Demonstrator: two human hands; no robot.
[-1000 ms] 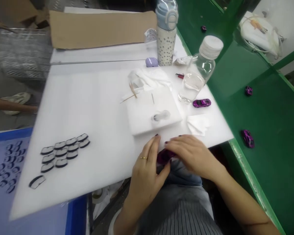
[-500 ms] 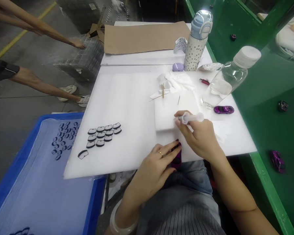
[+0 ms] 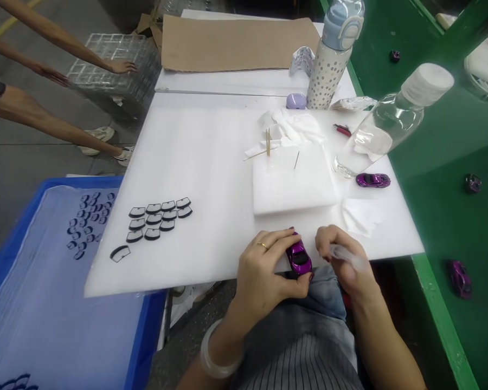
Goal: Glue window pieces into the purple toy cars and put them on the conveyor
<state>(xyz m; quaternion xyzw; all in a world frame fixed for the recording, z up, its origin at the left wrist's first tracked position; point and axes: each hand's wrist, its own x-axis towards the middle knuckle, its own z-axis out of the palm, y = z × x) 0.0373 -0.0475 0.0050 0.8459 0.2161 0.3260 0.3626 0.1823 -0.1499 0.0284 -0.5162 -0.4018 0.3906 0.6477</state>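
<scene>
While the crate (image 3: pixel 148 336) holds black pieces (image 3: pixel 87 219), left grip (image 3: pixel 264 266) clasps a car (image 3: pixel 299 258), right grip (image 3: pixel 352 270) a tube (image 3: pixel 342 252)

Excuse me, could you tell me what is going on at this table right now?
A person's left hand grips a purple toy car at the near edge of the white foam sheet, while the right hand holds a small clear tube beside it. Rows of black-rimmed windscreen pieces lie to the left.
</scene>
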